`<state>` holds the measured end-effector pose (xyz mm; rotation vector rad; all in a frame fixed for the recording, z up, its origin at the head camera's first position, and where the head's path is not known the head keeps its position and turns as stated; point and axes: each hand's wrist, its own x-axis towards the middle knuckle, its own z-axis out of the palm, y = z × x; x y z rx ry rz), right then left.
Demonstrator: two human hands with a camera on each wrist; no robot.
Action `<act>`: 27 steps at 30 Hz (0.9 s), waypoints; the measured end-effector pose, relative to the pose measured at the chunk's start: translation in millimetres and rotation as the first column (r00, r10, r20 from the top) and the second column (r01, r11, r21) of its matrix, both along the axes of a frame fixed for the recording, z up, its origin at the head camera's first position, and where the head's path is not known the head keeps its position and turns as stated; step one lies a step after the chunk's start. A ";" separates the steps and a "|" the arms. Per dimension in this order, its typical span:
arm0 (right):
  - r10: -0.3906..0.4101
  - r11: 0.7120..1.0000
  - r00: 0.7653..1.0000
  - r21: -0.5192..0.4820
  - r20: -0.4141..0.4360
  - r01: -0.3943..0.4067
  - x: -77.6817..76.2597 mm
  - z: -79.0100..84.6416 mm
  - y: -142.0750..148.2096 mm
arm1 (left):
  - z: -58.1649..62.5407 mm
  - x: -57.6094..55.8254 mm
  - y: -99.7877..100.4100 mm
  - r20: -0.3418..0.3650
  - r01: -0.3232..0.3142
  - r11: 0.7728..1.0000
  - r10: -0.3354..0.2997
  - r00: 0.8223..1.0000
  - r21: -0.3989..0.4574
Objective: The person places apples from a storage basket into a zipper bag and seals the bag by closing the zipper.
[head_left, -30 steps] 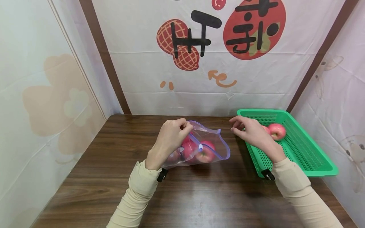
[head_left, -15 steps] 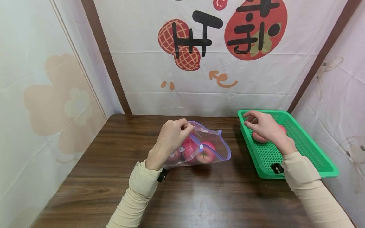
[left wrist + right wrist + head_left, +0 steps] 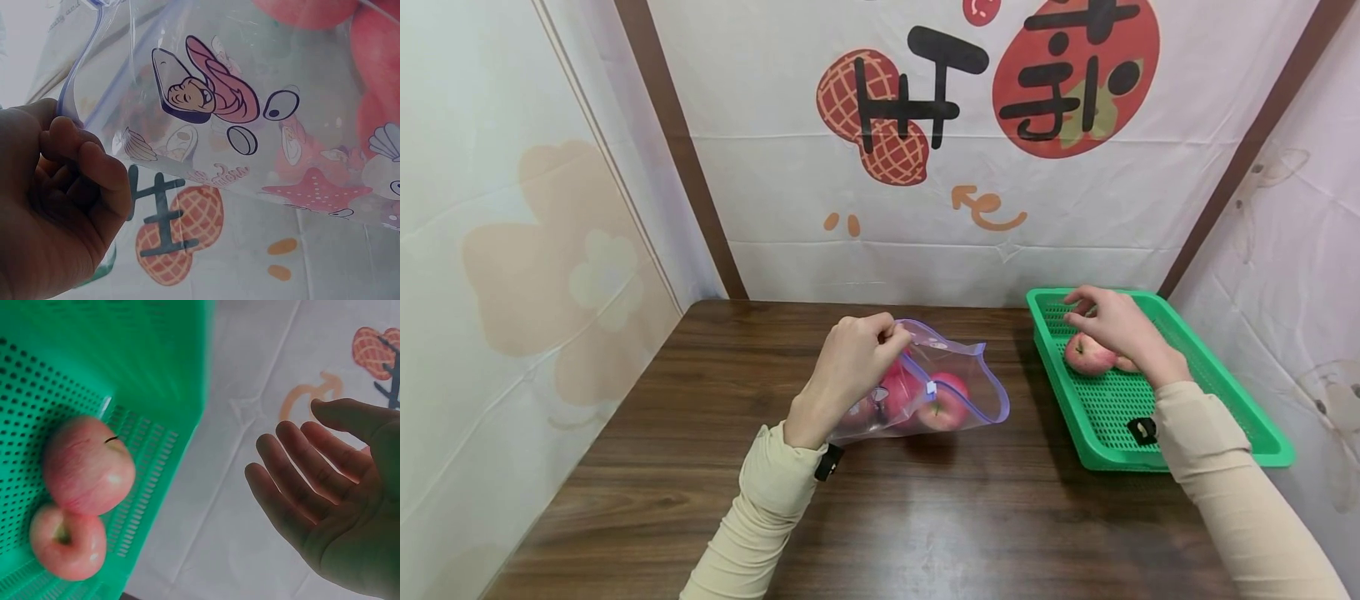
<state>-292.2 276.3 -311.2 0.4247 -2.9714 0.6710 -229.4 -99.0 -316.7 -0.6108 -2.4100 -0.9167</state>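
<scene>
My left hand [image 3: 857,367] pinches the purple-edged rim of a clear zip bag [image 3: 977,371] on the table. The bag's mouth gapes toward the right, and a white slider sits on its zip strip. Red apples [image 3: 943,402] lie inside; in the left wrist view the bag [image 3: 206,144] shows printed cartoon shells and a starfish. Over the green basket [image 3: 1217,392] hovers my right hand [image 3: 1116,321], fingers loosely bent and holding nothing. Just below it rest two apples [image 3: 87,465], touching each other in the basket. In the head view the hand partly covers one of them.
The dark wooden table [image 3: 917,517] runs beneath everything. A white printed curtain [image 3: 775,192] hangs behind it, with further pale curtains at the left and right. The basket's raised rim stands near the table's right side.
My right hand has moved right, from between the bag and the basket to above the basket's apples. The left hand keeps its grip on the bag in the same place.
</scene>
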 end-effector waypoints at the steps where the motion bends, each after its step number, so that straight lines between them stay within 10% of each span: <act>1: -0.001 1.000 1.000 0.003 0.002 0.001 -2.2 -0.9 2.1 | 0.0 0.1 0.0 0.001 -0.001 1.000 0.001 1.000 0.000; 27: -0.011 0.995 0.990 0.103 0.143 -0.004 -40.1 -48.7 47.7 | 0.5 3.4 -1.1 -0.008 0.005 1.000 -0.005 1.000 -0.007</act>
